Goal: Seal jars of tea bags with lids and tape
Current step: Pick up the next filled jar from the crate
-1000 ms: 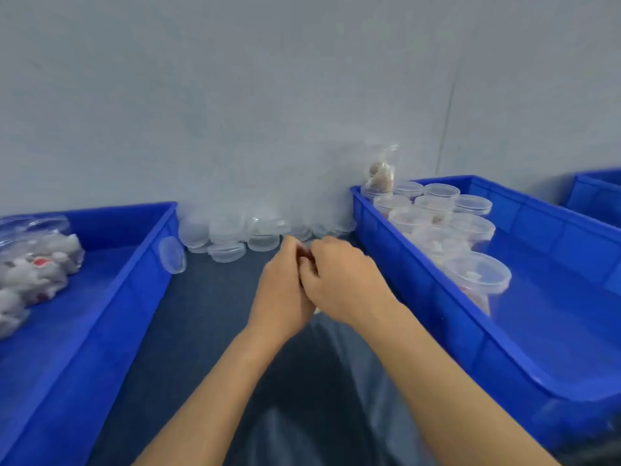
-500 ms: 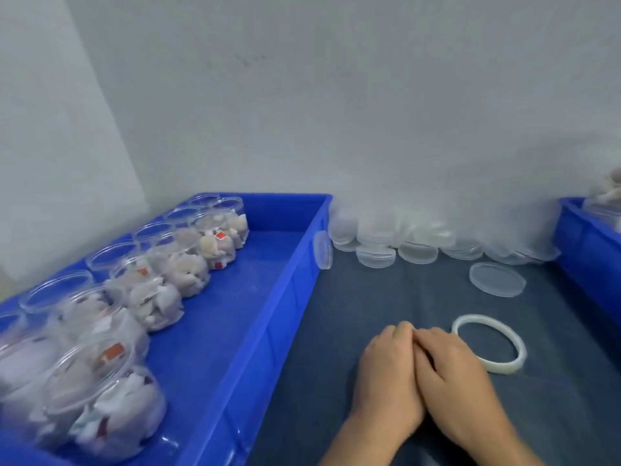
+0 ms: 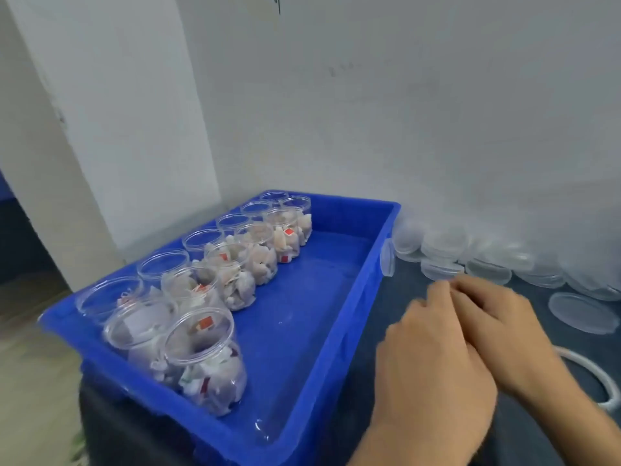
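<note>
Two hands, left hand (image 3: 433, 361) and right hand (image 3: 497, 327), are touching over a dark table (image 3: 396, 304); whether their blurred fingers are gripping anything is unclear. Open jars (image 3: 201, 361) are sitting in a blue tray (image 3: 302, 331).

The view has swung further left since half a second ago: the blue tray (image 3: 339, 317) of open jars (image 3: 205, 361) now fills the middle of the frame. The left hand (image 3: 433, 375) and right hand (image 3: 500, 327), then pressed together at lower centre, now sit at lower right, fingertips blurred. The tape ring (image 3: 601, 375) has slid to the right edge, partly cut off.
</note>
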Available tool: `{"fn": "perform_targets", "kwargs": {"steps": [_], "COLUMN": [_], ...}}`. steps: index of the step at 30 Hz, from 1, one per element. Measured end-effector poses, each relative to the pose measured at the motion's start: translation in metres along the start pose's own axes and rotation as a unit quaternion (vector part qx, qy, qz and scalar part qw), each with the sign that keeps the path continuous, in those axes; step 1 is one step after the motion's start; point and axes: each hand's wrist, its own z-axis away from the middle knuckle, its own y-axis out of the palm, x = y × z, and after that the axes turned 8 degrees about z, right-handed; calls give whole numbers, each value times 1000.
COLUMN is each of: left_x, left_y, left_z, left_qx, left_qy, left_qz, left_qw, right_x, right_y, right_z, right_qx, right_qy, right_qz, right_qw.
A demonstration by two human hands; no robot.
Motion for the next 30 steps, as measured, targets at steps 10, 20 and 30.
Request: {"fn": "perform_targets", "kwargs": {"steps": [10,20,30], "left_x": [70,165,118], "left_y": [-156,-181,-174], "left_z": [-11,-12,-12], "left_qx": [-154,-174,-241], "left_qy": [-74,-123,92], "left_qz": [-200,-181,-132], "left_qw": [965,960,957], "right_x": [132,160,143], "right_y": [78,150,103], "right_z": [-37,-20,-30], "right_qx": [206,406,206], "right_qy": [-178,-252,-280], "right_qz": [-31,67,-10], "right_qw": [962,876,937]}}
